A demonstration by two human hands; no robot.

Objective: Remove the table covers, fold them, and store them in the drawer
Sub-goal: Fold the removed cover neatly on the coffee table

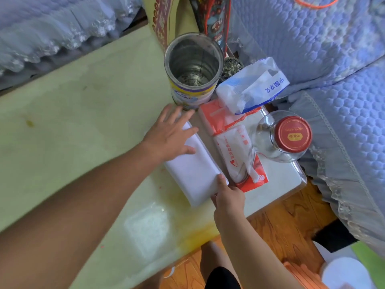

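White cloth, the folded table cover point(192, 174), lies as a long narrow bundle at the middle of the frame, slanting from upper left to lower right on the pale green table point(83, 113). The left hand point(170, 134) rests flat on the bundle's upper end with its fingers straight and spread, pressing rather than gripping. The right hand point(228, 198) comes in from the bottom of the frame and pinches the bundle's lower right corner between thumb and fingers.

Just right of the cover lie two red-and-white tissue packs point(239, 151), one overlapping the other, and above them a blue-and-white tissue pack point(253, 85) leans at an angle. An open metal tin point(192, 69) with a purple and yellow label stands at the upper middle, close beyond the left hand's fingertips. A clear glass jar point(281, 136) with a red lid stands at the right, near the table's edge. Quilted blue fabric point(323, 49) fills the upper right of the frame, and lacy pale fabric point(52, 32) the upper left. Orange wooden floor point(281, 222) shows at the lower right
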